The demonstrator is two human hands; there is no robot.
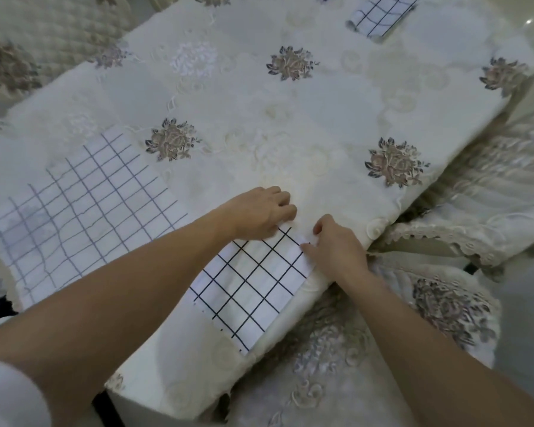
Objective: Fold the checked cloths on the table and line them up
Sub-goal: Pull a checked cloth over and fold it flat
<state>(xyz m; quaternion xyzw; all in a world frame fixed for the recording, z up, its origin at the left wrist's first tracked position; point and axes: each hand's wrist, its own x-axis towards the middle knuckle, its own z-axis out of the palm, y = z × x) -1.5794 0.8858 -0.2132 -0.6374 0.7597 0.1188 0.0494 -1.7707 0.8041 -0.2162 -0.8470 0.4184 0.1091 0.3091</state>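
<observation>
A folded white cloth with black checks (253,285) lies along the table's near right edge. My left hand (259,211) presses on its far left corner with fingers curled. My right hand (336,245) pinches its far right corner at the table edge. A larger cloth with fainter blue-grey checks (84,204) is spread flat at the near left. A small folded black-checked cloth (379,13) rests at the far side, near the top of the view.
The table (259,103) wears a cream embroidered cover with flower motifs. A chair with a matching lace cover (444,303) stands close at the right, by the table edge. A quilted seat (43,32) is at the far left.
</observation>
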